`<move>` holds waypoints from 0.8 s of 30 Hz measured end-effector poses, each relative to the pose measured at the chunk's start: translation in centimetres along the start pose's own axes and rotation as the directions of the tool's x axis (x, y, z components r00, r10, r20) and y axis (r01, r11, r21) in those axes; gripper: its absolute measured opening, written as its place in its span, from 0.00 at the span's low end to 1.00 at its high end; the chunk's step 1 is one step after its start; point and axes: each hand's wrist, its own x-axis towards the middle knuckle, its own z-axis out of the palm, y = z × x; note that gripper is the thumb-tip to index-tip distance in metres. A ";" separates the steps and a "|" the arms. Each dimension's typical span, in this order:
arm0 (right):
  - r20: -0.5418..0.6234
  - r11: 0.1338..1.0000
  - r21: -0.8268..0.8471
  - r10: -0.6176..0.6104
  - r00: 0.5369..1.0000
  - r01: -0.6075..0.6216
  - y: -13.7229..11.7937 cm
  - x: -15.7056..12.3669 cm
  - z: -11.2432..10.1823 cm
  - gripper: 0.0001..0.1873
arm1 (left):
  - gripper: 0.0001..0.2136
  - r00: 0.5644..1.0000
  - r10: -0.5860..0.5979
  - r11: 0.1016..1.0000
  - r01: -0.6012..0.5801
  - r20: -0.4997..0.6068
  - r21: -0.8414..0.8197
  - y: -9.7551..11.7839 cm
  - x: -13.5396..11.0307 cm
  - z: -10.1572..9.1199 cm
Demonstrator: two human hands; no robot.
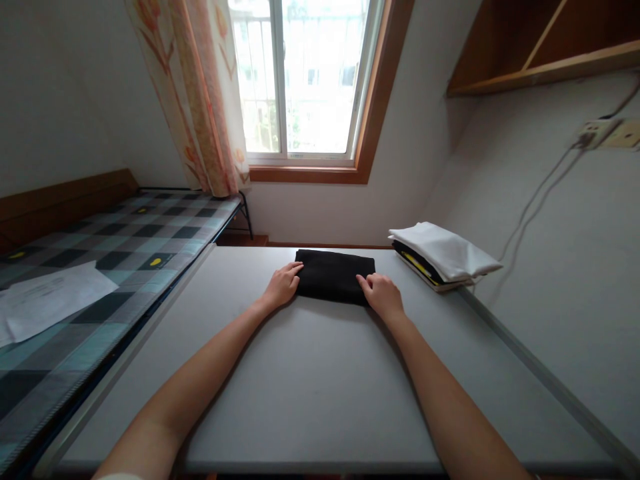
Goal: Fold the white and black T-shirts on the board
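A folded black cloth point(334, 274) lies flat near the far end of a grey table point(310, 373). My left hand point(282, 285) rests at the cloth's left edge, fingers curled over its near left corner. At the cloth's near right corner my right hand point(383, 291) lies with its fingers bent and the fingertips on the fabric. Both arms stretch forward across the table.
A stack of folded clothes, white on top with black and yellow under it point(443, 255), sits at the table's far right. A bed with a checked cover point(100, 267) and a sheet of paper point(47, 297) stands left. Window, curtain and wall socket point(600, 132) are behind.
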 end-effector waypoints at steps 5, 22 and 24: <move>-0.055 0.999 -0.040 0.013 0.998 -0.016 -0.3 -0.2 1.7 0.17 | 0.21 1.000 -0.001 1.000 0.002 -0.010 0.008 0.2 -0.1 -0.1; -0.134 0.867 0.434 0.332 0.934 -0.246 3.2 0.8 2.8 0.19 | 0.18 0.950 0.309 0.945 -0.301 -0.044 0.131 1.4 -1.2 -1.2; -0.075 0.869 0.384 0.366 0.927 -0.312 3.4 0.8 3.0 0.20 | 0.20 0.920 0.390 0.909 -0.391 0.036 0.143 1.8 -1.4 -1.4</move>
